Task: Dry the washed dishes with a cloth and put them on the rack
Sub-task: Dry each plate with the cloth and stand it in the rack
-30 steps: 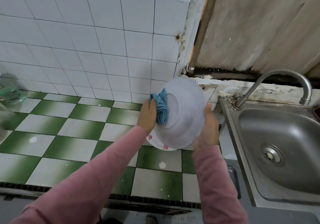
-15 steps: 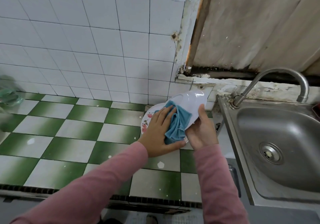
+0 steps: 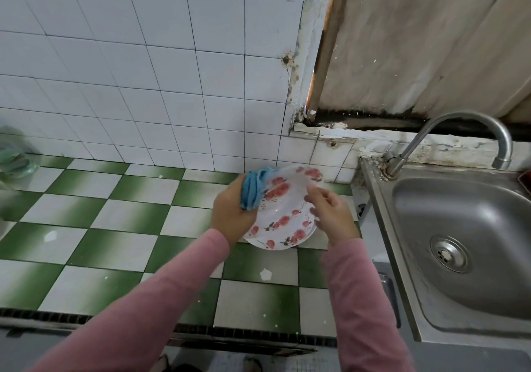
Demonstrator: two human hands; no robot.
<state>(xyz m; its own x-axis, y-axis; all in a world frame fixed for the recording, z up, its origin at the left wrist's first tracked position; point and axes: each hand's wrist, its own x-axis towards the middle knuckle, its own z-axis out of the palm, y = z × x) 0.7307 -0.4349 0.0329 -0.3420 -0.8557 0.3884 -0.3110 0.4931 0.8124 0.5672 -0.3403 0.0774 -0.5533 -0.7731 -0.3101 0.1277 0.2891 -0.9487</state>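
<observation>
Spreading under and left of both hands, the green-and-white checkered counter (image 3: 94, 213) meets a white tiled wall (image 3: 143, 70) beyond them. Right of the right hand (image 3: 333, 216) sits a steel sink (image 3: 425, 199), its tap (image 3: 459, 121) arching over the basin past that hand. Pink sleeves (image 3: 143, 300) cover both arms.

Between the hands, just above the counter, is a white plate (image 3: 283, 208) with red flowers, tilted with its flowered face toward the camera; its lower edge is blurred, and whether it touches the counter cannot be told. The left hand (image 3: 230, 213) grips a bunched blue cloth (image 3: 253, 190) and presses it against the plate's left rim. The right hand holds the opposite rim, with its fingers (image 3: 311, 198) curled over the edge. Far left of the left hand, something green (image 3: 11, 156) is too blurred to name.
</observation>
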